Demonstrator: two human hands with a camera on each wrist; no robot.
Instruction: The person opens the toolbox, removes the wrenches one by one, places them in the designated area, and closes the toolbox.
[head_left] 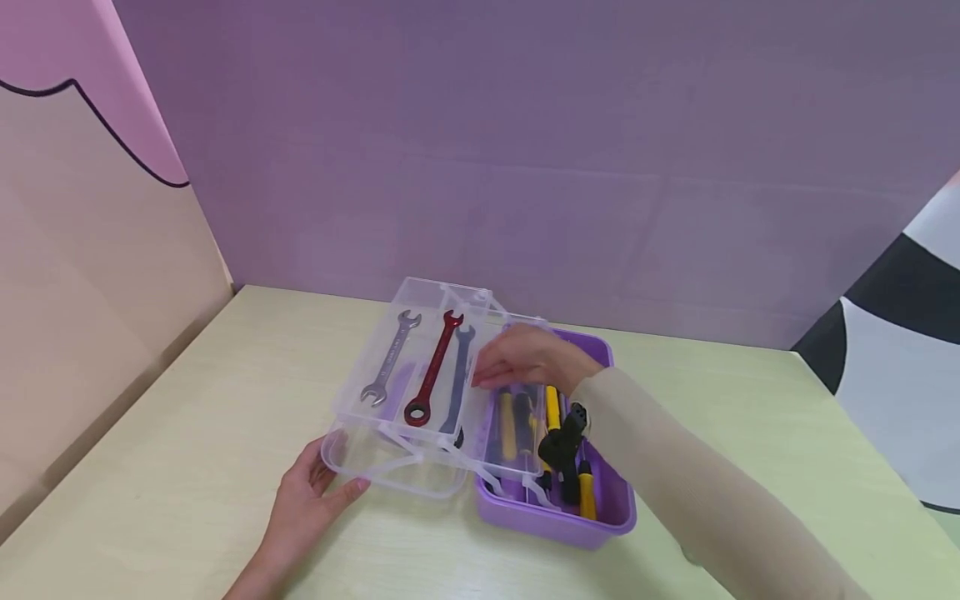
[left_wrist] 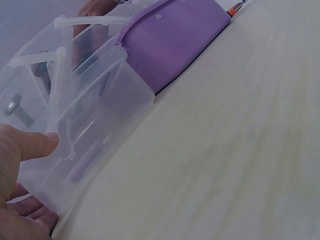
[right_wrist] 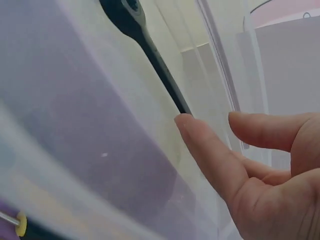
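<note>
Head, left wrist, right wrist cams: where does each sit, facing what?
Head: on head, facing forward and down at purple toolbox; left grip, right grip, right sleeve show.
Left wrist: on left wrist, facing clear lid; both grips show.
Right wrist: on right wrist, facing dark wrench; only right grip shows.
Head and left wrist share toolbox, both grips.

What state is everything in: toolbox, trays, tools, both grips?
Purple toolbox base: open
Clear lid: opened out leftward
Upper clear tray: unfolded, holding wrenches
Silver wrench: lying in upper tray
Red ratchet wrench: lying in upper tray
Dark wrench: lying beside the red one, tray level unclear
Yellow-and-black handle: inside base
Left grip: holding lid's near left corner
Right grip: thumb and forefinger apart, wrench contact unclear
</note>
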